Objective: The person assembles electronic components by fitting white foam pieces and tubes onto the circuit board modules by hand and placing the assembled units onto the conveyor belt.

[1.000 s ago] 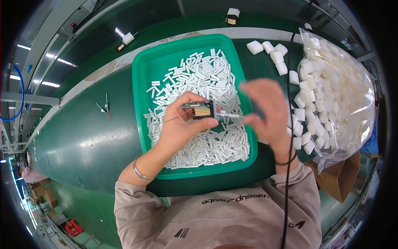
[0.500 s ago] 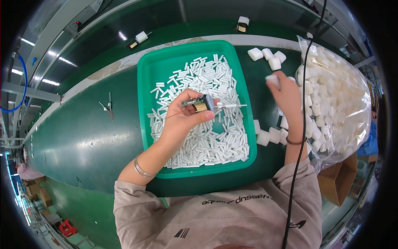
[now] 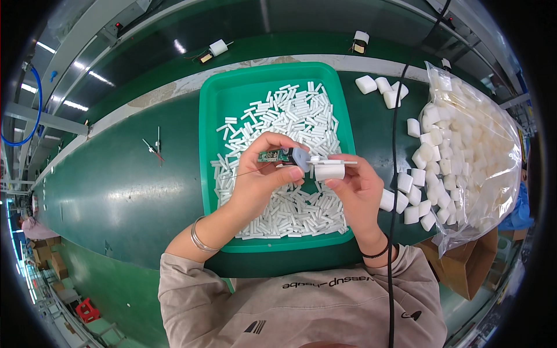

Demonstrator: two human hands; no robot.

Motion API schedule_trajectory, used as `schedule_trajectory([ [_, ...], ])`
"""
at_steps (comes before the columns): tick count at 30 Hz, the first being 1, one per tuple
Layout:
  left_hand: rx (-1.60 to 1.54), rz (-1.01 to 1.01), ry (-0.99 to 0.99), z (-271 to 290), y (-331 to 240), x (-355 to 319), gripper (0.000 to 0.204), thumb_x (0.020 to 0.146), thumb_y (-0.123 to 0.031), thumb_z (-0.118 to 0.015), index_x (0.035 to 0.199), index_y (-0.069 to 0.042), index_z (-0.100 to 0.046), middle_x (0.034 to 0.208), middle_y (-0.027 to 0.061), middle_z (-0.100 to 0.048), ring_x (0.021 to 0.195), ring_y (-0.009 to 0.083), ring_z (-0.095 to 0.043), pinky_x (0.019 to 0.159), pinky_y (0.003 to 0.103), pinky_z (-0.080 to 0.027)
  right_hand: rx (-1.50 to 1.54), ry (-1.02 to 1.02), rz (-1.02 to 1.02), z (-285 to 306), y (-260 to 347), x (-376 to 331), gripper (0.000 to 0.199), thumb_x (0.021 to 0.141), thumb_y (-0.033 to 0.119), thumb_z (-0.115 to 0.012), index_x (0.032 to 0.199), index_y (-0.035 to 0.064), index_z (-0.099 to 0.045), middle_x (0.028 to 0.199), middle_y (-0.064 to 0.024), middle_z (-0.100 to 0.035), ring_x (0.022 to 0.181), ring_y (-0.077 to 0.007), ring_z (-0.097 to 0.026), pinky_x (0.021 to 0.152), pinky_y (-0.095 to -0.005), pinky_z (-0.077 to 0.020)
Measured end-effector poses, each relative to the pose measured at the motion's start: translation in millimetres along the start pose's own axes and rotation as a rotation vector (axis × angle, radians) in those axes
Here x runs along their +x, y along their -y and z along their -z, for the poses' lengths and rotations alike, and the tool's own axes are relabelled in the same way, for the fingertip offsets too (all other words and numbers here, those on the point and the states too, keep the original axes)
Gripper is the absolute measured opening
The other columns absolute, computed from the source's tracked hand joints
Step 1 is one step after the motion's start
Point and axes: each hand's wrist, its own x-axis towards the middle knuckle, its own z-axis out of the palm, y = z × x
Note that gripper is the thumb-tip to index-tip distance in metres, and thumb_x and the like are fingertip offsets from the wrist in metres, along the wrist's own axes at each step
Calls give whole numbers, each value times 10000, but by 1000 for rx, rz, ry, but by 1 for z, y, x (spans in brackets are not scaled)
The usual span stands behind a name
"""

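Note:
Over the green tray [image 3: 205, 139], my left hand [image 3: 255, 180] is closed round a small electronic assembly [image 3: 274, 156] with a green circuit board, a grey round end and a trailing thin wire. A thin rod [image 3: 350, 162] with a white sleeve sticks out of its grey end toward the right. My right hand [image 3: 362, 188] pinches a soft-looking white block [image 3: 329, 172] between thumb and fingers, right alongside that rod. Whether the rod enters the block cannot be made out. Beneath both hands, many short white tubes [image 3: 290, 223] lie in the tray.
Loose white blocks [image 3: 366, 84] lie right of the tray, beside a clear plastic bag [image 3: 493, 156] full of them. A black cable [image 3: 394, 139] hangs across the right side. Finished-looking assemblies [image 3: 215, 50] sit on the far belt. Two thin rods [image 3: 158, 142] with wires lie left.
My right hand has come left from the loose blocks, bringing a white block up to the rod. My left hand still holds the assembly. More blocks now lie loose by the bag's mouth.

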Motion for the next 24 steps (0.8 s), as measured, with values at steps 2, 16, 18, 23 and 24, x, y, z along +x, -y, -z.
schedule_trajectory([
  [2, 156, -45, -17, -3, -2, 1, 335, 671, 55, -659, 949, -37, -498, 995, 111, -571, 872, 149, -559, 672, 257, -507, -34, -19, 48, 1, -3, -2, 280, 720, -62, -619, 989, -52, -542, 959, -114, -570, 855, -168, -582, 761, -255, -477],
  [16, 590, -148, 152, -9, -4, -3, 334, 613, 46, -726, 896, -8, -558, 929, 109, -617, 898, 170, -590, 797, 287, -473, -522, -7, 691, 20, -9, -4, 412, 553, 141, -788, 805, 28, -482, 773, -124, -593, 669, -274, -586, 550, -304, -464],
  [18, 560, -110, 221, -10, -5, -3, 324, 617, 40, -727, 895, -6, -567, 924, 101, -619, 897, 164, -590, 787, 281, -478, -497, 9, 713, 19, -6, -2, 399, 554, 140, -786, 771, 33, -469, 779, -127, -601, 670, -272, -587, 553, -299, -465],
  [23, 575, -79, 189, -9, -3, -1, 330, 600, 23, -741, 877, 1, -564, 904, 118, -625, 873, 186, -604, 783, 288, -480, -425, 10, 649, 11, -8, -2, 373, 582, 124, -774, 674, 40, -422, 811, -138, -616, 688, -249, -596, 574, -289, -468],
  [24, 620, -108, 187, -9, -2, 0, 302, 618, 28, -729, 878, 2, -578, 909, 103, -626, 861, 163, -605, 779, 274, -484, -227, -78, 528, 3, -7, -4, 334, 590, 102, -767, 698, 33, -458, 804, -134, -618, 702, -240, -601, 587, -284, -470],
])
